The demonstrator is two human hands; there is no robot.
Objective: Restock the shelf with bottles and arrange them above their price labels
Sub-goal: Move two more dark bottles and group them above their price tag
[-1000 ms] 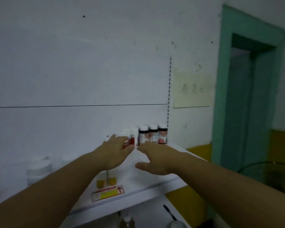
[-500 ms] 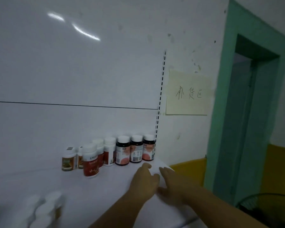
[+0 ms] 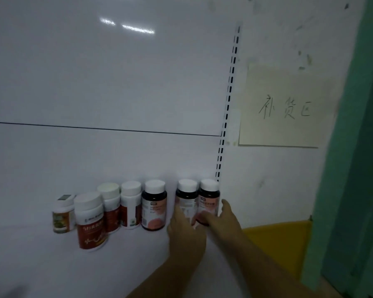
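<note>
We note: right grip [image 3: 224, 222] curled round end dark bottle [image 3: 209, 195] on shelf [image 3: 41, 265]; left grip [image 3: 185, 231] touching neighbour bottle [image 3: 186, 195], closure unclear to us.

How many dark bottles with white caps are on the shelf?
3. Left dark bottle stands beside a white bottle; middle dark bottle and right dark bottle stand together, farther right.

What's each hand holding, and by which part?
Right hand grips the rightmost dark bottle around its lower body. Left hand touches the next dark bottle low down; grip cannot be told.
</note>
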